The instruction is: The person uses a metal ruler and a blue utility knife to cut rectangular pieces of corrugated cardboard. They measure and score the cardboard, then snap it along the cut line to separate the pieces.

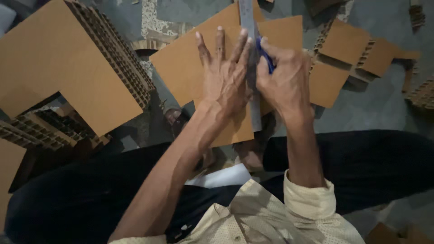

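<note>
Head view, looking down over the person's lap to the floor. The left hand lies flat, fingers straight and slightly spread, pressing on a brown cardboard sheet and against the left edge of a metal ruler. The ruler runs lengthwise across the sheet, from the top edge of the view down towards the person's knees. The right hand sits just right of the ruler, its fingers curled tight around a blue-handled tool; only a short blue part shows between the fingers, so its kind, probably a cutter or pen, cannot be told for certain. The tool's tip meets the ruler's right edge.

The sheet rests on the grey floor in front of the person, overlapping a second brown sheet beneath it. To the left stands a thick L-shaped honeycomb cardboard block, its cellular edge visible. To the right lie smaller stepped honeycomb pieces. Dark trousers and cream shirt sleeves fill the lower part of the view.
</note>
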